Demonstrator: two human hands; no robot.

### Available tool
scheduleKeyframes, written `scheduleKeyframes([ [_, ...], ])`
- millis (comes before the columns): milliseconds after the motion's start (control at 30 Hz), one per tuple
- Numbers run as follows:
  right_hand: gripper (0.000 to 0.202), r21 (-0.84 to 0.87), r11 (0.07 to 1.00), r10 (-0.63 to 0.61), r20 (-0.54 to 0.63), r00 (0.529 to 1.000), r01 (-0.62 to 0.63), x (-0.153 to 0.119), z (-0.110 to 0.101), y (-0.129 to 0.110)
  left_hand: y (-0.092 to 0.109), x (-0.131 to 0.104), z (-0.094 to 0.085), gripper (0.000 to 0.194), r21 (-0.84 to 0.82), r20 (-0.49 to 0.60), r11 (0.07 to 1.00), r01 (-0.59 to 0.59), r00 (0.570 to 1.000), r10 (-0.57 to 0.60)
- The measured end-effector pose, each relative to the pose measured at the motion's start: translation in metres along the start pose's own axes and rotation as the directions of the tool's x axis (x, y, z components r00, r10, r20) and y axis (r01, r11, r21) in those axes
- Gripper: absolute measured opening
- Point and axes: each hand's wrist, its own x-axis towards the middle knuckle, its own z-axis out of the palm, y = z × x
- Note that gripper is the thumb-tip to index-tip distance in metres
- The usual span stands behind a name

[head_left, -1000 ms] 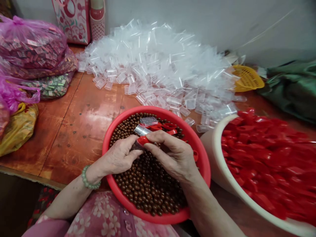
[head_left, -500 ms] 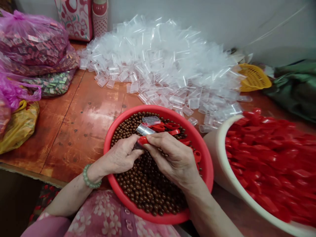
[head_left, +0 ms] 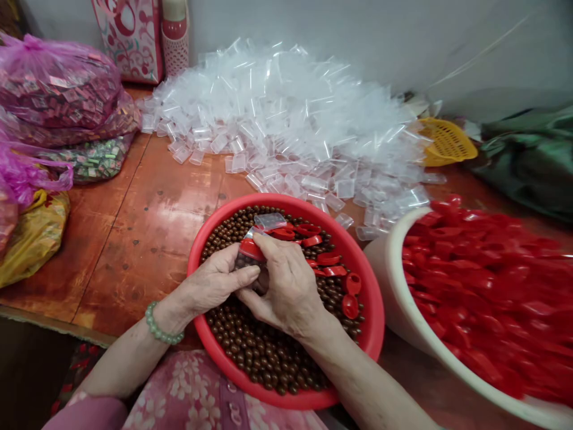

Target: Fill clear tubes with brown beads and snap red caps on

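Over a red basin [head_left: 380, 298] of small brown balls [head_left: 268, 352], both hands meet around a small clear plastic container with a red cap [head_left: 251, 248]. My left hand [head_left: 215, 280] is closed on the container from the left. My right hand [head_left: 286, 280] wraps it from the right, its fingers at the red cap; they partly hide the container. Several loose red caps [head_left: 329, 258] lie on the balls to the right of the hands. A clear container [head_left: 270, 221] rests on the balls just beyond them.
Clear plastic containers [head_left: 286, 107] form a large heap behind the basin. To the right stands a white tub [head_left: 394, 269] full of red caps. Bags of small packets [head_left: 67, 89] sit at the left on the reddish table [head_left: 129, 239]. A yellow basket [head_left: 447, 142] lies at back right.
My right hand has shifted left and curled further around the container, uncovering more loose red caps. The red cap now sits along the container's top. The view has shifted slightly.
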Motion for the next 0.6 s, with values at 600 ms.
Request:
scheduleKeyframes([
  [600,0.07,0.121,0.991,-0.066,0.03,0.997,0.062,-0.0019,-0.0012,-0.0017,-0.0052,-0.0025,-0.0003,0.058,-0.191,0.029,0.975,0.118,0.993,-0.114],
])
